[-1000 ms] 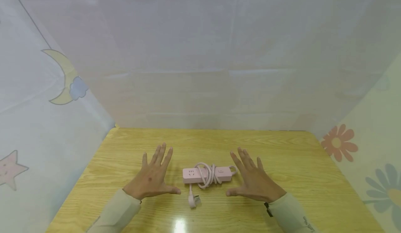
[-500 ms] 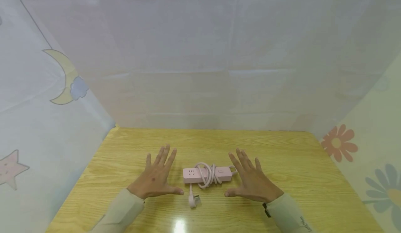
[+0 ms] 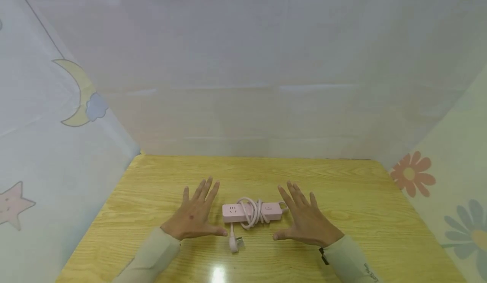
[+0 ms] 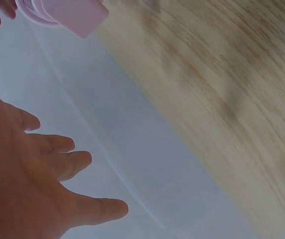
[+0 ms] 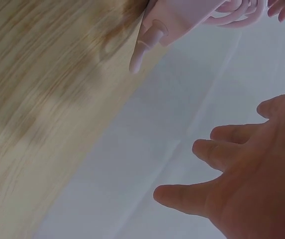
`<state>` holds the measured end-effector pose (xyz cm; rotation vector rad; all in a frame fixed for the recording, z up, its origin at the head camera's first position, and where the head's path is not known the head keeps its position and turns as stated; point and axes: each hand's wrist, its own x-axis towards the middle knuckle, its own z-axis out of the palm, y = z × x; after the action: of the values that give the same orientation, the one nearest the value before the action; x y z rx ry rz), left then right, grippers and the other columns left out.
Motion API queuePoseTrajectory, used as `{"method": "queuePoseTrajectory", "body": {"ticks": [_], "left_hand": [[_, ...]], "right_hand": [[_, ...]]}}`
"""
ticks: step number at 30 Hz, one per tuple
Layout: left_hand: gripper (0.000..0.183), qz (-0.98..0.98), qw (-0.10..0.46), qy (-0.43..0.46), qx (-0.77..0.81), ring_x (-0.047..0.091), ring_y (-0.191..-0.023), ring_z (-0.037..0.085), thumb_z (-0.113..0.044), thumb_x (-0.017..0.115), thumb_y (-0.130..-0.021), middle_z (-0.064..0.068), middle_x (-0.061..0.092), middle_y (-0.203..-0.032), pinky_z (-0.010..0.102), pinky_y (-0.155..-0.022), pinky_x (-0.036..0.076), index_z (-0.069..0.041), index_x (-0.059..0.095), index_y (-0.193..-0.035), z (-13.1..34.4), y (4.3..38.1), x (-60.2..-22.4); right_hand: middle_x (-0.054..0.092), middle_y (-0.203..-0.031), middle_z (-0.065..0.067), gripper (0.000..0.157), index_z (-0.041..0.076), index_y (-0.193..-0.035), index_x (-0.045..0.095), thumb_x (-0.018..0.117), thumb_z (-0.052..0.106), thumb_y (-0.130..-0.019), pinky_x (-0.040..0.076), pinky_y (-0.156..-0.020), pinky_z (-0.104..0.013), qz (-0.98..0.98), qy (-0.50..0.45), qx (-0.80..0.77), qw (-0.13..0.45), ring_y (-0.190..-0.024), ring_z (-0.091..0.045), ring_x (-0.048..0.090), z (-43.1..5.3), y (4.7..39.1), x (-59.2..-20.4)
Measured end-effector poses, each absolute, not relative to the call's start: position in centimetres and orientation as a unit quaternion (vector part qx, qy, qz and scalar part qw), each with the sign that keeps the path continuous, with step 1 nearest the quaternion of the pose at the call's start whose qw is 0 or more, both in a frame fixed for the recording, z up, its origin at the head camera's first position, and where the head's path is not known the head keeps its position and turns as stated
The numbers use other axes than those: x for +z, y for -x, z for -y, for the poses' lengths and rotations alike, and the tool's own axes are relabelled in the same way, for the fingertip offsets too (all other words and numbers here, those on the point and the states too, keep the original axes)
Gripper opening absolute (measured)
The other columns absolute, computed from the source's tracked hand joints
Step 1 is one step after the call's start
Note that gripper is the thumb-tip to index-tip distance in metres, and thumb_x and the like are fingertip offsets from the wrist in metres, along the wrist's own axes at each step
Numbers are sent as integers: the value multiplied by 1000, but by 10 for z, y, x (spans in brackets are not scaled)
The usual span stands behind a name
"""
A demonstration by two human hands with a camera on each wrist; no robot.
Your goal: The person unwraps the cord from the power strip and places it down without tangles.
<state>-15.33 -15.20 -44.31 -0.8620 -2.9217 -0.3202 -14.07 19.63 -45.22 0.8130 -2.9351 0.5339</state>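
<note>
A pink power strip (image 3: 231, 213) lies on the wooden table, its cord (image 3: 255, 216) wound several times around its middle. The plug (image 3: 233, 244) hangs off toward the front and rests on the table, prongs pointing right. To the strip's left, my left hand (image 3: 194, 216) is spread with straight fingers, its thumb close to the plug's cord. My right hand (image 3: 307, 221) is spread likewise at the strip's right end, near the cord loop there. Neither hand holds anything. In the right wrist view the cord's exit from the strip (image 5: 182, 15) shows above my hand.
The wooden table (image 3: 171, 167) is backed by a pale sheet (image 3: 243, 105). Side sheets printed with a moon (image 3: 77, 93) and flowers (image 3: 412, 174) hang at the left and right. A light reflection glares at the table's front.
My left hand has moved right, closer to the power strip and its plug. My right hand has shifted very slightly left, then stayed still. The strip has not moved.
</note>
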Motion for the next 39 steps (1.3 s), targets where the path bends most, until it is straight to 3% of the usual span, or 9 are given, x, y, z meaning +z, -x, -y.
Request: {"method": "queuePoseTrajectory", "body": {"ticks": [12, 21, 39], "left_hand": [[129, 951, 14, 283, -122, 21, -146, 46, -79, 70, -69, 25, 15, -161, 80, -104, 15, 1, 17, -157, 149, 155, -444], [128, 952, 11, 281, -118, 22, -146, 44, -79, 69, -70, 24, 18, -161, 77, -107, 15, 0, 19, -157, 147, 156, -450], [121, 948, -5, 283, -145, 29, -144, 45, -75, 70, -74, 23, 34, -156, 78, -105, 17, 0, 23, -156, 141, 156, -460]], "right_hand": [[11, -163, -24, 124, 14, -161, 11, 78, 66, -71, 14, -106, -79, 950, -259, 169, 31, -148, -44, 17, -193, 141, -455], [15, -162, -25, 120, 6, -159, 20, 77, 66, -72, 15, -106, -79, 951, -259, 164, 36, -147, -45, 20, -190, 141, -458], [19, -161, -24, 118, 8, -159, 21, 76, 67, -73, 13, -106, -79, 950, -264, 160, 51, -146, -44, 23, -186, 139, -465]]}}
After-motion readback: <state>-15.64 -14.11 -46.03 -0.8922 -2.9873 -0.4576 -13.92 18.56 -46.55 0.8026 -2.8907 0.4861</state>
